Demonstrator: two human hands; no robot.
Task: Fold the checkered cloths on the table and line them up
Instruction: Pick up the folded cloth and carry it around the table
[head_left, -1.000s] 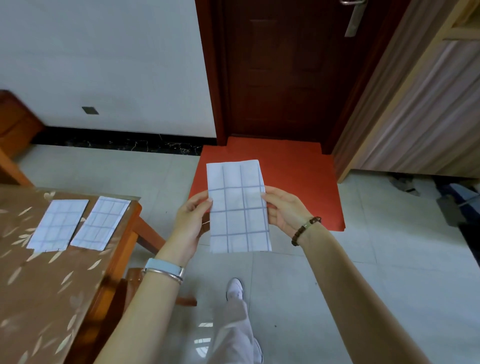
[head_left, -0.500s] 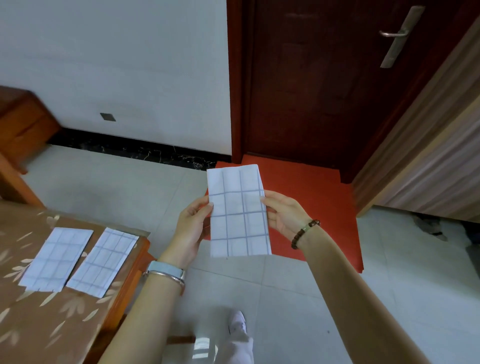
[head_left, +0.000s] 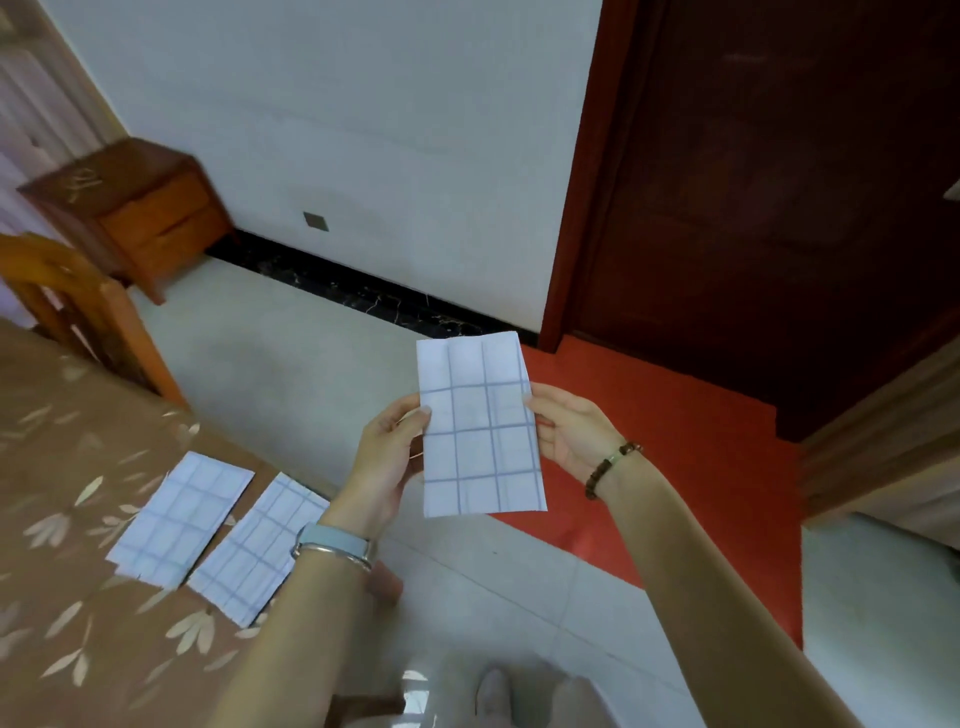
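Carried leftward toward the surface (head_left: 57, 519), the folded cloth (head_left: 480, 431) stands upright over the floor, left hand (head_left: 387, 460) and right hand (head_left: 569, 436) pinching its sides; two laid cloths (head_left: 182, 517) (head_left: 260, 545) lie near-left, closest to the left hand.

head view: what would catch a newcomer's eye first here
A folded checkered cloth stands out first, held upright in mid-air at the centre, with the left hand and the right hand gripping its side edges. At lower left, a second folded cloth and a third folded cloth lie side by side near the corner of the leaf-patterned table. Behind the held cloth, a bright red mat lies before a dark door.
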